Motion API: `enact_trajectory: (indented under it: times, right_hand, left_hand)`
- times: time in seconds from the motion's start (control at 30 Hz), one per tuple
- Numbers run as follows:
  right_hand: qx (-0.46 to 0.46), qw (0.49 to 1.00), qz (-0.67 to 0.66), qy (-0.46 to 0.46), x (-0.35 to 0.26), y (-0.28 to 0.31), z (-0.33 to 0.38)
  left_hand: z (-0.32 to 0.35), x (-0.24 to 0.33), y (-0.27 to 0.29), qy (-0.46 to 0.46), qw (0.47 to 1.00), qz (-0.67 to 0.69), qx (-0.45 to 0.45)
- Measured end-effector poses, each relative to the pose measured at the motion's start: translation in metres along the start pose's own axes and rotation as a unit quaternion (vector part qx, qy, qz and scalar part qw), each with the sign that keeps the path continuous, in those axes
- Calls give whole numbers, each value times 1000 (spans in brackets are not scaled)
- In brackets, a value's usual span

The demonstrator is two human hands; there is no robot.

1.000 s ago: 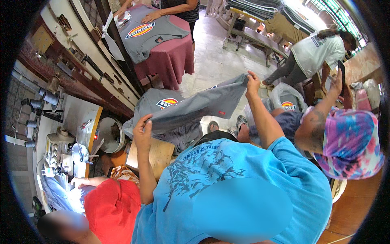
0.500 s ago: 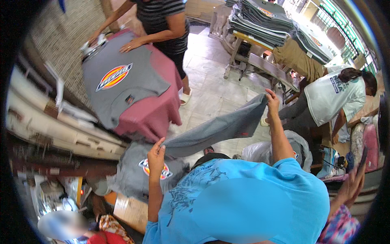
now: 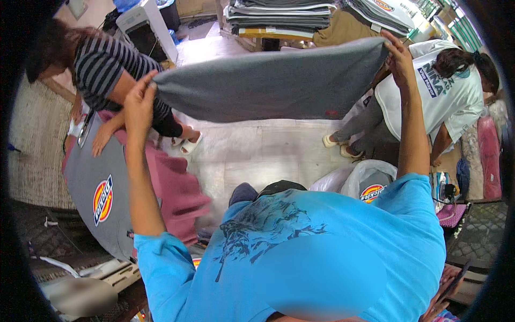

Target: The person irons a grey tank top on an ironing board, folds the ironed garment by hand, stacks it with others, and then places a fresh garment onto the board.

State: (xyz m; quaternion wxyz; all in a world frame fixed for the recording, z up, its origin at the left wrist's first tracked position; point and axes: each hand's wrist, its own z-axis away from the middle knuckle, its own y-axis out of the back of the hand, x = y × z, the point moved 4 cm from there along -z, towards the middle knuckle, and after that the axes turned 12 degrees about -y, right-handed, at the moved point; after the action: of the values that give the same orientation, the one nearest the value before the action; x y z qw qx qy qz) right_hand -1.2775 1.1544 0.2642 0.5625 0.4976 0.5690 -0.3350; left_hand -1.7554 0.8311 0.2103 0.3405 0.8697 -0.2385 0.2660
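Note:
I hold a grey T-shirt (image 3: 268,83) stretched flat between both raised hands, high above the tiled floor. My left hand (image 3: 140,102) pinches its left corner. My right hand (image 3: 398,56) grips the right corner near the top of the picture. My blue shirt (image 3: 300,252) fills the lower part of the view.
A person in a striped top (image 3: 102,64) leans over a pink-covered table (image 3: 177,188) where a grey shirt with a round logo (image 3: 102,198) lies flat. A person in a white shirt (image 3: 440,91) bends at the right. Stacks of folded grey shirts (image 3: 279,13) sit behind.
My view has swung upward and to the right. The grey shirt, lifted off a pile a second ago, is now raised higher and spread wide between my hands.

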Motion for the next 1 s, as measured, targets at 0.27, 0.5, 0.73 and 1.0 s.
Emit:
enact_trajectory:
  times: [0.27, 0.5, 0.73, 1.0]
  right_hand:
    - [-42, 994, 100, 33, -28, 7, -76]
    - [125, 959, 254, 6, -18, 43, -145]
    - [252, 911, 318, 70, -91, 85, -282]
    - [134, 936, 305, 118, -115, 94, -553]
  left_hand:
    - [-141, -38, -39, -127, 974, -174, 75]
    - [-187, -76, -100, -84, 988, -98, 84]
    - [-338, -115, -123, -99, 982, 125, 102]
    - [-596, -189, -151, -64, 997, 22, 38]
